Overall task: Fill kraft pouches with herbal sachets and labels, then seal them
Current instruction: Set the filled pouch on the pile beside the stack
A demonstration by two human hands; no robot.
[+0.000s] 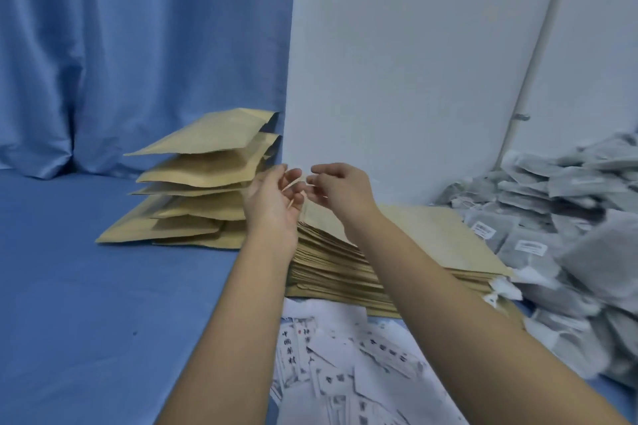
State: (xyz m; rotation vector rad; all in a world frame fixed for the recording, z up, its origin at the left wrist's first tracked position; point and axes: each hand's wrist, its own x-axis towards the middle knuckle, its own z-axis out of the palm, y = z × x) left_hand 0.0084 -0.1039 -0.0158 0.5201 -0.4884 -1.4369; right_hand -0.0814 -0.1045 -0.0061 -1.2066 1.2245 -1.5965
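A thick stack of flat kraft pouches (417, 235) lies in the middle of the blue cloth. Both hands hover just above its far left corner. My left hand (272, 205) is palm-up with its fingers curled. My right hand (340, 190) faces it, fingertips pinched together. A thin pale band (291, 186) runs between the fingers of both hands; what it is stays unclear. Puffed kraft pouches (196, 179) are piled to the left. Grey herbal sachets (552, 214) are heaped on the right, and white printed labels (345, 373) lie scattered near me.
A blue cloth (103, 304) covers the work surface, and a blue curtain (138, 45) hangs at the back left. A white wall panel (397, 62) stands right behind the pouch stacks. The sachet heap fills the right edge.
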